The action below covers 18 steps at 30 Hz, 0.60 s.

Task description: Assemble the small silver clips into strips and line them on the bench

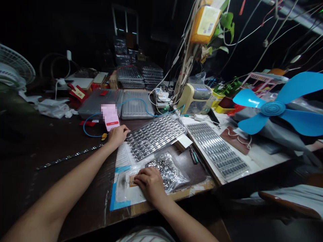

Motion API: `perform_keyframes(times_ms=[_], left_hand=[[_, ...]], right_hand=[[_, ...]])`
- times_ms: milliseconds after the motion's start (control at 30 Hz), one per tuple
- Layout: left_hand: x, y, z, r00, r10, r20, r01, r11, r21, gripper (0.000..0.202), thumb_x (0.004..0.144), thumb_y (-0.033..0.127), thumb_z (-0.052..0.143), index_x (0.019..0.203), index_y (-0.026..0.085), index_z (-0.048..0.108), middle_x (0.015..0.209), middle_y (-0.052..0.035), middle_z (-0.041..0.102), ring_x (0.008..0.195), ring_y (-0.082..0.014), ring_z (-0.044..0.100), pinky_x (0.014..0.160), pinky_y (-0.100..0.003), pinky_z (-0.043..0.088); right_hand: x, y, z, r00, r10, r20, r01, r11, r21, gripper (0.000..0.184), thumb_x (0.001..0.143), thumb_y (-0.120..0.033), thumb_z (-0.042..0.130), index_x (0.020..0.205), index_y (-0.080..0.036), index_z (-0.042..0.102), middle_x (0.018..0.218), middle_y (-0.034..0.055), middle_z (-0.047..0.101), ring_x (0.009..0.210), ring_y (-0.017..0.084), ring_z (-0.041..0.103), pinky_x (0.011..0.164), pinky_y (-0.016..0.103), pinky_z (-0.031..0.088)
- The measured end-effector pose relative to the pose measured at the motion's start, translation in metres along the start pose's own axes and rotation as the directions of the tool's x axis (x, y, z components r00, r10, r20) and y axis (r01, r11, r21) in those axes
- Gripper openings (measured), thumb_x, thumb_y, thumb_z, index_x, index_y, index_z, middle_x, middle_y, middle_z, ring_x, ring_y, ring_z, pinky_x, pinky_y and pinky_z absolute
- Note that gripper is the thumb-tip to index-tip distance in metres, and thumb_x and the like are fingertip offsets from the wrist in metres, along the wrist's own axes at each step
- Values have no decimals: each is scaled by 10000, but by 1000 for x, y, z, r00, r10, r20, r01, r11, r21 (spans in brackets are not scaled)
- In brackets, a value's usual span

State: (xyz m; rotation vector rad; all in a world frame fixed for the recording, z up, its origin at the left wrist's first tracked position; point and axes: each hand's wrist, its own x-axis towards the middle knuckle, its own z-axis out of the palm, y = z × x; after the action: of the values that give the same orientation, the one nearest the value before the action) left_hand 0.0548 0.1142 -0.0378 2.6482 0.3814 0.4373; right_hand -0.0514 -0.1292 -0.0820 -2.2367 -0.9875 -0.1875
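My left hand [118,135] is at the far left corner of a clear plastic tray [136,159], its fingertips pinched together. Rows of small shiny metal parts [156,136] fill that tray, which lies at a slant. Whatever the left fingers pinch is too small to make out. Nearer to me, my right hand [151,185] has its fingers curled down beside a small orange-brown patch [132,181]; its fingertips hide anything in them. Just behind and right of it lies an open clear plastic bag [178,176] of loose metal parts [166,169].
A lit phone [111,123] stands behind my left hand. One dark strip with metal pieces [70,156] lies at the left. To the right are another filled tray [218,148], a green-handled tool [193,155] and a blue-bladed fan [274,108]. Stacked trays [137,106] stand behind.
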Motion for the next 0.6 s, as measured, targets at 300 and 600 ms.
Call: perform_keyframes(times_ms=[300,600], left_hand=[[-107,-1,-34,964,63,257,80,857,-510,382,864,432,450,1089,184,632,898,-58,692,661,-167,672,570,-259,525],[-186,19,-3,983,79,167,-1,907,-421,189,830,308,568,933,204,689,902,-43,696,774,-178,654,682,-282,523]], right_hand=[[-7,23,-39,994,78,-78,-91,979,-181,242,854,-236,634,1095,-252,644,1044,63,636,926,210,556,769,340,420],[-13,34,-33,994,95,-62,-106,972,-211,71,859,-247,636,912,-238,683,862,38,635,817,183,559,710,300,415]])
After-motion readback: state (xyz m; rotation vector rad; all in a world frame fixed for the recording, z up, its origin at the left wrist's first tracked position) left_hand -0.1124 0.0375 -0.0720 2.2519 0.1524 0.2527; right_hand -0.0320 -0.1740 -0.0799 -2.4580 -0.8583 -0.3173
